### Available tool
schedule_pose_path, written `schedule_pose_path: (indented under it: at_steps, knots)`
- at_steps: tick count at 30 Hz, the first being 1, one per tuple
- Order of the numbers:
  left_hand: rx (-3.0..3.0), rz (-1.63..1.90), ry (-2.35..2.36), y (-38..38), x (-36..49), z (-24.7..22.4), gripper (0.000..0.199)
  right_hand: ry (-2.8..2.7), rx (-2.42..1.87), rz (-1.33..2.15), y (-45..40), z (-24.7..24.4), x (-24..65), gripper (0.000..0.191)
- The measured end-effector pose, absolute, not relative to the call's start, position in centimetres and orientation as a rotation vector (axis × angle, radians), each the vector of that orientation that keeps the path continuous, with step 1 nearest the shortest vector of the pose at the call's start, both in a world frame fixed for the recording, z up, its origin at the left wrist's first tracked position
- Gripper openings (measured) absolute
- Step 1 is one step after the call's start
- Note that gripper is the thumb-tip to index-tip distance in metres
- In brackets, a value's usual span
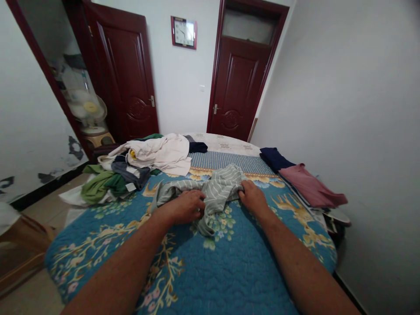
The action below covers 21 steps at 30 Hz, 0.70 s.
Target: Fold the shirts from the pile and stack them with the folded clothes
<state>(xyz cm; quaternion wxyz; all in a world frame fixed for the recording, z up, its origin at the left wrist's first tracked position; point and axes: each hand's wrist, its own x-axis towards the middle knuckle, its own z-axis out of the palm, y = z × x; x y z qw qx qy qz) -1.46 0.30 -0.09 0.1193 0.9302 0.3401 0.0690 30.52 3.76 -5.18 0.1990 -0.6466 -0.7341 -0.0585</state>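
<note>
A grey-green garment with white stripes [223, 183] lies bunched up on the blue floral bedspread [229, 271], in the middle of the view. My left hand [188, 205] is on the near left part of the cloth, its fingers curled against it. At the garment's right edge, my right hand [252, 197] pinches the fabric between thumb and fingers. One loose end of the cloth hangs toward me between the two hands.
A heap of clothes [164, 153], white, green and grey, lies at the bed's far left. Folded navy [277, 159] and pink [310, 183] clothes rest along the right edge. A wooden stool [26, 249] stands at left, a fan [87, 107] beyond the doorway.
</note>
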Motion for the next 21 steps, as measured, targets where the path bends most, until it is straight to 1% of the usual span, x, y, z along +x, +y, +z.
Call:
schedule_pose_path:
  at_steps: [3, 6, 8, 11, 14, 17, 19, 21]
  knots:
    - [2.408, 0.517, 1.000, 1.3, -2.6, 0.3, 0.017, -1.976, -1.736, -0.214, 3.8, -4.9, 31.4, 0.013]
    - [1.716, 1.124, 1.036, 2.8, -5.0, 0.8, 0.021, -1.821, -1.600, -0.265, 3.8, -4.1, 32.4, 0.009]
    - [1.331, 1.393, 1.003, 3.8, -6.2, 0.9, 0.023, -1.746, -1.441, -0.302, 3.5, -3.4, 32.7, 0.006]
    - [1.055, 1.478, 0.936, 5.0, -6.4, 0.6, 0.024, -1.792, -1.267, -0.345, 2.7, -2.6, 32.1, 0.004]
    - [0.685, 1.481, 0.805, 5.5, -5.4, 0.2, 0.021, -1.897, -1.330, -0.430, 1.9, -2.3, 31.1, 0.010]
    - [0.493, 1.474, 0.694, 5.8, -5.3, 0.1, 0.026, -2.020, -1.386, -0.494, 1.6, -1.8, 30.8, 0.018]
    - [0.438, 1.500, 0.647, 6.1, -6.2, 0.3, 0.027, -2.134, -1.376, -0.450, 1.8, -1.5, 31.0, 0.023]
    - [0.406, 1.563, 0.611, 6.5, -7.7, 0.8, 0.024, -2.266, -1.374, -0.323, 2.0, -1.4, 31.4, 0.029]
